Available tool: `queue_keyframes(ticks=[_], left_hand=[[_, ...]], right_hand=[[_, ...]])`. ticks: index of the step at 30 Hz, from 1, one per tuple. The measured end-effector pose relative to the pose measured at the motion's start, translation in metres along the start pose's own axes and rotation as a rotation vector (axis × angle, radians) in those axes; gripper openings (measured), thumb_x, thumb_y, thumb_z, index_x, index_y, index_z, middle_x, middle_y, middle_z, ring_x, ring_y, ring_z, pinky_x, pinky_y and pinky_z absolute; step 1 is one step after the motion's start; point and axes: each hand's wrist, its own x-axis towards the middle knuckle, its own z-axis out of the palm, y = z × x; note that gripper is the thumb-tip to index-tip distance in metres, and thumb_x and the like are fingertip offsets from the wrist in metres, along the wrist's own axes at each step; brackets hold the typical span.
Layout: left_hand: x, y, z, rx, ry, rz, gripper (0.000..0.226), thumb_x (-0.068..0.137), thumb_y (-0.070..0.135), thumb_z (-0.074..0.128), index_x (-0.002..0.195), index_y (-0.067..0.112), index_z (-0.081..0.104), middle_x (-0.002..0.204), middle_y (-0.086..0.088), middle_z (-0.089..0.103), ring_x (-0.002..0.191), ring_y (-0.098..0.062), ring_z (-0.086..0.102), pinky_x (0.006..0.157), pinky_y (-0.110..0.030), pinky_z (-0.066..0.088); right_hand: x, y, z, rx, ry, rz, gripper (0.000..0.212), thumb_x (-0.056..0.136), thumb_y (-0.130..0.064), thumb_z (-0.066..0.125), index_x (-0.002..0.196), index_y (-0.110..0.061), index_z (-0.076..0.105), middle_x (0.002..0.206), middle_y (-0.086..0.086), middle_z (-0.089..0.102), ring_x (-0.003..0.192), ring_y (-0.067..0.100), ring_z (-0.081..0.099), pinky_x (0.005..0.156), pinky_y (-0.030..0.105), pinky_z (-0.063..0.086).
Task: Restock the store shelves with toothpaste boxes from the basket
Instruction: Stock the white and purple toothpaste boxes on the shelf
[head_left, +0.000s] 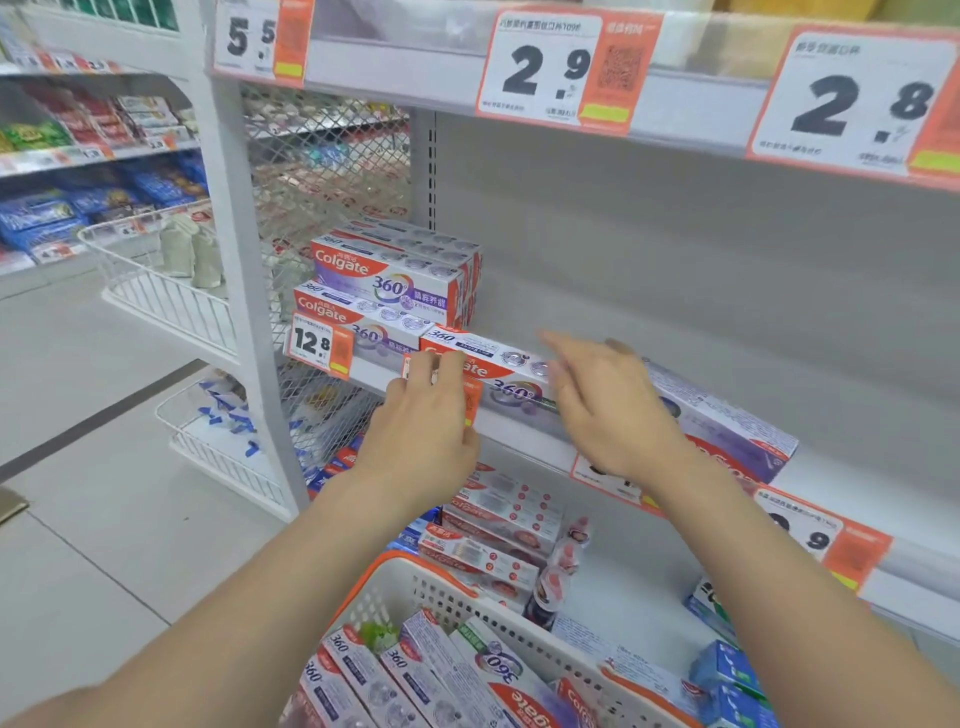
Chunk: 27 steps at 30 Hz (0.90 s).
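Looking down through the head camera, you have both arms reaching to the middle shelf (727, 353), where the toothpaste box (485, 358) you are placing lies on its long side at the front edge, its red and white face turned toward you. Your left hand (423, 415) is at the left end of that box, fingertips (449, 364) against its front face. The thumb is hidden, so you cannot tell whether this hand grips the box or only pushes it. Your right hand (608, 405) lies over the right part of the same box, its fingers (553, 340) stretched out and loosely spread toward the left, slightly blurred and not curled round anything. Just left of the box stands a stack of matching boxes (389, 280), two tiers high, with a 12.8 price tag (319, 340) clipped to the rail below it. Behind your right wrist another long box (727, 421) lies at a slant on the shelf. Below, between your forearms, sits the white basket (415, 582) with an orange rim, and more toothpaste boxes (415, 670) lie side by side in it. Red and white boxes (498, 514) sit on the lower shelf behind the basket. Overhead, the upper rail carries a 2.9 tag (540, 67) and a 2.8 tag (857, 104).
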Motion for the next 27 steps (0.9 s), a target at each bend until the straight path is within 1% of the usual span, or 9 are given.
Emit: queue_keyframes(ticks=[3, 6, 9, 12, 15, 17, 22, 25, 27], left_hand=[[-0.001, 0.005, 0.001, 0.015, 0.05, 0.02, 0.052, 0.095, 0.02, 0.064, 0.139, 0.016, 0.037, 0.137, -0.011, 0.038, 0.116, -0.037, 0.048, 0.095, -0.05, 0.049], [-0.002, 0.01, 0.001, 0.012, 0.085, 0.041, 0.041, 0.093, 0.02, 0.065, 0.127, 0.016, 0.041, 0.127, -0.01, 0.04, 0.105, -0.034, 0.049, 0.089, -0.047, 0.048], [-0.004, 0.014, 0.0, 0.007, 0.047, 0.036, 0.039, 0.094, 0.025, 0.065, 0.125, 0.019, 0.043, 0.126, -0.008, 0.039, 0.106, -0.033, 0.048, 0.091, -0.049, 0.049], [-0.004, 0.015, -0.008, -0.04, -0.043, 0.017, 0.036, 0.095, 0.031, 0.065, 0.123, 0.022, 0.046, 0.124, -0.006, 0.039, 0.108, -0.033, 0.049, 0.094, -0.049, 0.049], [-0.001, 0.008, -0.023, -0.105, -0.129, -0.019, 0.038, 0.095, 0.037, 0.065, 0.128, 0.023, 0.05, 0.127, -0.007, 0.045, 0.116, -0.033, 0.051, 0.102, -0.044, 0.046], [0.001, 0.0, -0.034, -0.116, -0.126, -0.04, 0.045, 0.097, 0.038, 0.065, 0.134, 0.019, 0.049, 0.13, -0.009, 0.049, 0.122, -0.032, 0.05, 0.099, -0.039, 0.044], [0.008, -0.025, -0.06, -0.227, -0.007, -0.134, 0.063, 0.097, 0.033, 0.067, 0.148, 0.008, 0.04, 0.147, -0.014, 0.047, 0.136, -0.031, 0.047, 0.097, -0.033, 0.039], [0.013, -0.048, -0.077, -0.292, 0.155, -0.209, 0.048, 0.097, 0.028, 0.066, 0.137, 0.007, 0.047, 0.13, -0.011, 0.06, 0.124, -0.032, 0.055, 0.083, -0.031, 0.036], [0.015, -0.065, -0.086, -0.327, 0.252, -0.276, 0.044, 0.097, 0.027, 0.066, 0.134, 0.01, 0.049, 0.125, -0.007, 0.062, 0.12, -0.033, 0.058, 0.081, -0.032, 0.036]], right_hand=[[-0.007, 0.013, -0.027, -0.004, 0.092, 0.319, 0.065, 0.079, -0.005, 0.053, 0.142, -0.021, 0.056, 0.129, 0.014, 0.067, 0.121, 0.04, 0.057, 0.105, 0.047, 0.044], [-0.03, 0.024, -0.045, -0.226, -0.08, 0.57, 0.069, 0.074, -0.023, 0.066, 0.141, -0.027, 0.048, 0.128, 0.014, 0.058, 0.122, 0.043, 0.05, 0.103, 0.049, 0.038], [-0.047, 0.038, -0.055, -0.243, -0.225, 0.658, 0.054, 0.079, -0.033, 0.064, 0.129, -0.021, 0.05, 0.116, 0.014, 0.064, 0.109, 0.041, 0.06, 0.094, 0.046, 0.048], [-0.05, 0.05, -0.059, -0.184, -0.097, 0.593, 0.042, 0.088, -0.027, 0.064, 0.128, -0.019, 0.057, 0.11, 0.017, 0.069, 0.099, 0.043, 0.065, 0.082, 0.046, 0.055], [-0.049, 0.037, -0.055, -0.134, 0.216, 0.379, 0.043, 0.097, -0.029, 0.063, 0.138, -0.02, 0.054, 0.114, 0.018, 0.069, 0.098, 0.045, 0.064, 0.077, 0.05, 0.054], [-0.043, 0.014, -0.051, -0.1, 0.373, 0.207, 0.047, 0.102, -0.036, 0.06, 0.146, -0.021, 0.051, 0.112, 0.014, 0.067, 0.099, 0.041, 0.06, 0.08, 0.051, 0.052], [-0.014, -0.05, -0.02, -0.095, 0.377, -0.025, 0.051, 0.105, -0.041, 0.056, 0.151, -0.021, 0.052, 0.108, 0.008, 0.062, 0.096, 0.035, 0.054, 0.082, 0.051, 0.05], [0.018, -0.083, -0.001, -0.089, 0.324, -0.087, 0.048, 0.103, -0.039, 0.059, 0.146, -0.02, 0.055, 0.115, 0.008, 0.065, 0.099, 0.035, 0.054, 0.084, 0.05, 0.05], [0.042, -0.101, 0.011, -0.049, 0.293, -0.096, 0.043, 0.102, -0.036, 0.063, 0.141, -0.02, 0.059, 0.117, 0.008, 0.065, 0.101, 0.035, 0.055, 0.085, 0.047, 0.048]])
